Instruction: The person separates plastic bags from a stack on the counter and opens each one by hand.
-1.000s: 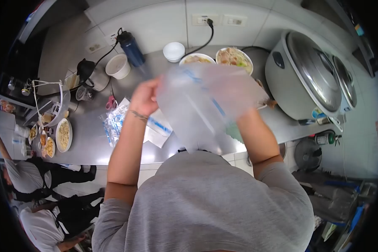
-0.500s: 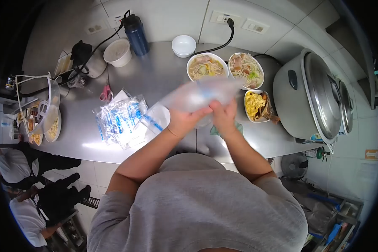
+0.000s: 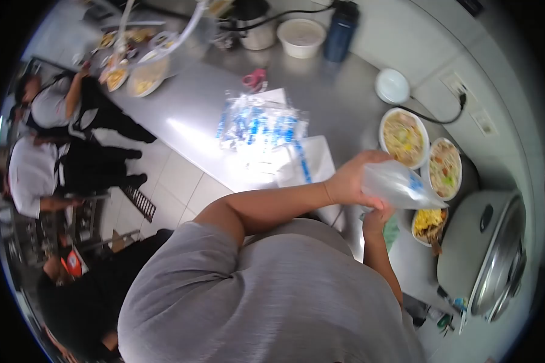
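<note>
Steel counter [image 3: 339, 100] stretching from its slanting front edge to the tiled wall, and over it the left hand [image 3: 352, 181] is wrapped firmly round a translucent, blue-printed plastic bag [image 3: 406, 187], the right hand [image 3: 376, 221] curled just below, its grip too obscured to call! White noodle bowls [image 3: 382, 130] crowd the bag's far side, a bulky grey cooker [image 3: 466, 242] hemming in the right.
</note>
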Motion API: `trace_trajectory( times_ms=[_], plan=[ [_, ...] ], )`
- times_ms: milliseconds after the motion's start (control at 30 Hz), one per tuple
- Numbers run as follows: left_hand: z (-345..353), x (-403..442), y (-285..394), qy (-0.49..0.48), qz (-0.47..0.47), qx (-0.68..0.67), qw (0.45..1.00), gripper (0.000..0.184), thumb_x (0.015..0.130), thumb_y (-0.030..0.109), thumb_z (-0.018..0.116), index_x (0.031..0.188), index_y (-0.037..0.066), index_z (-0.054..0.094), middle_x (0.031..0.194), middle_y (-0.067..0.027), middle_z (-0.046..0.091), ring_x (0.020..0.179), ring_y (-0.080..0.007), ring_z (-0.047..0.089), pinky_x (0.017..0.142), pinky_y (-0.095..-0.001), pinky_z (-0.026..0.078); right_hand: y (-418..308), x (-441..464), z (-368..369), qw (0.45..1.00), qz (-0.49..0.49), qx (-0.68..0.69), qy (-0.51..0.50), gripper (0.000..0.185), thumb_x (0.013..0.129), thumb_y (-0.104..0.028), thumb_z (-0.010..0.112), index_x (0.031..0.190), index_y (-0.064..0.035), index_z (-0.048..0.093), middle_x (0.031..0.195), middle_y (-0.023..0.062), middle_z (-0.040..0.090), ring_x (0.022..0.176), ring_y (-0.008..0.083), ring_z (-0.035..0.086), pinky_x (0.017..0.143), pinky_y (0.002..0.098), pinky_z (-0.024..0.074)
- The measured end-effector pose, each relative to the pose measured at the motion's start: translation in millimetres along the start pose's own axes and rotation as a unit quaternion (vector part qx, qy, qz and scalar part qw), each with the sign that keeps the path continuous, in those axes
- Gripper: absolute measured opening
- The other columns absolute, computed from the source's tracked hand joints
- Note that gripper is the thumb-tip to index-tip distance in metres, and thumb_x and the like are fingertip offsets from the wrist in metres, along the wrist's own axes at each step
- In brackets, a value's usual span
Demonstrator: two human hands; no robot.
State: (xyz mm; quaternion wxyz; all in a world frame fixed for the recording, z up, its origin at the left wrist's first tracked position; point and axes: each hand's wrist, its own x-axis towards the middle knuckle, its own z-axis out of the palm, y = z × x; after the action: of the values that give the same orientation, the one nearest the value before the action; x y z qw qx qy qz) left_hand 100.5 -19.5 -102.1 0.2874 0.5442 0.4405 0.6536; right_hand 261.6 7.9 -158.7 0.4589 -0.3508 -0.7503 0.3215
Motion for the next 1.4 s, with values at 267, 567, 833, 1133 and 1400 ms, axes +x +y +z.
trace_trajectory(
  times_ms=[267, 567, 833, 1133, 1400],
  plan=[
    [-27, -11, 1, -0.088, -0.015, 0.066, 0.994, 0.107, 0.048, 0.040, 0.086, 0.133, 0.003, 0.033, 0.130, -0.0171, 0.040, 0.119, -0.0315, 0.043, 0.100, -0.0361, 0.034, -12, -26, 7, 0.944, 0.167, -0.098, -0.267, 0.025, 0.075, -0.007, 0.069, 0.098, 0.0012, 0.062, 0.095, 0.0129, 0.061, 0.092, 0.0252, 0.057, 0.084, 0.0337, 0.0439],
    [-13, -27, -5, -0.048, -0.151, 0.046, 0.986, 0.093, 0.054, 0.031, 0.083, 0.129, 0.003, 0.036, 0.125, -0.0183, 0.046, 0.118, -0.0295, 0.045, 0.098, -0.0365, 0.036, 101, -52, 44, 0.983, 0.062, -0.125, -0.118, 0.026, 0.079, -0.017, 0.063, 0.099, -0.0003, 0.062, 0.104, 0.0172, 0.063, 0.098, 0.0306, 0.059, 0.084, 0.0408, 0.0452],
    [5, -32, 7, 0.047, -0.153, 0.060, 0.985, 0.083, 0.058, 0.029, 0.081, 0.123, 0.003, 0.037, 0.112, -0.0189, 0.051, 0.107, -0.0306, 0.052, 0.092, -0.0360, 0.040, 63, -44, 38, 0.978, 0.095, -0.102, -0.158, 0.033, 0.081, -0.014, 0.059, 0.108, 0.0032, 0.057, 0.111, 0.0202, 0.059, 0.104, 0.0343, 0.054, 0.093, 0.0408, 0.0381],
    [2, 21, 39, -0.013, 0.135, 0.356, 0.924, 0.080, 0.059, 0.025, 0.080, 0.123, 0.003, 0.037, 0.109, -0.0186, 0.055, 0.101, -0.0326, 0.055, 0.088, -0.0370, 0.042, 28, -18, 38, 0.983, 0.094, 0.104, -0.121, 0.045, 0.069, -0.014, 0.074, 0.108, 0.0008, 0.056, 0.107, 0.0145, 0.060, 0.101, 0.0271, 0.057, 0.090, 0.0380, 0.0416],
    [-52, 77, 112, 0.083, -0.080, 0.100, 0.988, 0.076, 0.061, 0.019, 0.082, 0.121, 0.001, 0.039, 0.111, -0.0122, 0.058, 0.102, -0.0200, 0.058, 0.088, -0.0310, 0.045, 0, -16, 22, 0.988, 0.127, -0.019, -0.081, 0.058, 0.054, -0.012, 0.081, 0.104, -0.0016, 0.056, 0.102, 0.0141, 0.057, 0.099, 0.0303, 0.054, 0.088, 0.0382, 0.0419]
  ],
)
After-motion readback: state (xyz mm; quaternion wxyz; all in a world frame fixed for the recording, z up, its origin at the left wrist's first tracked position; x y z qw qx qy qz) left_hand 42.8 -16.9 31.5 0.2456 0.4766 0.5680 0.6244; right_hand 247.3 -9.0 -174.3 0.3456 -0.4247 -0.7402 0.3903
